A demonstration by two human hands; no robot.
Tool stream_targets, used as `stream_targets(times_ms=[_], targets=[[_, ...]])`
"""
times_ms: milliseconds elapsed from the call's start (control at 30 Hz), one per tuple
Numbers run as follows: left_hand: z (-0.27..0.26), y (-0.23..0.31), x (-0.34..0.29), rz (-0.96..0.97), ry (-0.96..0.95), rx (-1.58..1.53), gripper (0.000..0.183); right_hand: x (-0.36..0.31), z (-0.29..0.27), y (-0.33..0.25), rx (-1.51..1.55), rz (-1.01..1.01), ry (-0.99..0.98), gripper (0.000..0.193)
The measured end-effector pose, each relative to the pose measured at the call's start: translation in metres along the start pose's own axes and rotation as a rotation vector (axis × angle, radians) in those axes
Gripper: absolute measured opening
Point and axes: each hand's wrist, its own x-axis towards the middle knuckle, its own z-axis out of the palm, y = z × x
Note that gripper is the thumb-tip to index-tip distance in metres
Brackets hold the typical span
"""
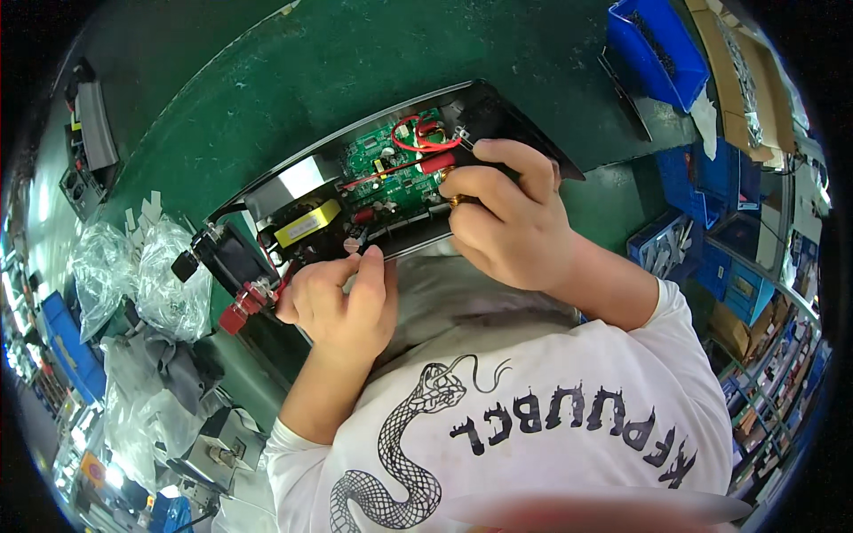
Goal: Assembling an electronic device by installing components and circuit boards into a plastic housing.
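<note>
Open black case (506,118) on the desk (293,89)

It holds a green circuit board (404,193). The right hand (514,218) curls over it; the left hand (342,300) is at the near edge. I cannot tell whether either grip clamps anything.

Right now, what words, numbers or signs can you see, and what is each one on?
White shirt: big black letters, beside a snake drawing; I won't copy them out.
Yellow block: faint marks, too small to read.
Green circuit board: tiny pale marks, too small to read.
Anything farther off is too small or blurred to read.
</note>
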Motion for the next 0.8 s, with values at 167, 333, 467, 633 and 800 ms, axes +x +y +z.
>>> stream_targets(times_ms=[167,333,467,633,800], targets=[[0.0,0.003,0.002,-0.001,0.018,0.012,0.04,0.004,-0.006,-0.005,-0.024,0.036,-0.021,0.025],[0.001,0.004,0.005,0.002,0.052,0.028,0.041,0.009,-0.014,-0.013,-0.046,0.112,-0.059,0.033],[0.003,0.001,0.005,0.017,0.07,0.025,0.042,0.011,-0.011,-0.019,-0.105,0.129,-0.046,0.036],[0.001,0.002,0.003,0.001,0.053,0.031,0.041,0.01,-0.01,-0.01,-0.118,0.039,-0.053,0.027],[0.003,0.006,0.006,0.004,0.036,-0.01,0.04,0.006,-0.012,-0.001,-0.136,-0.031,-0.068,0.019]])
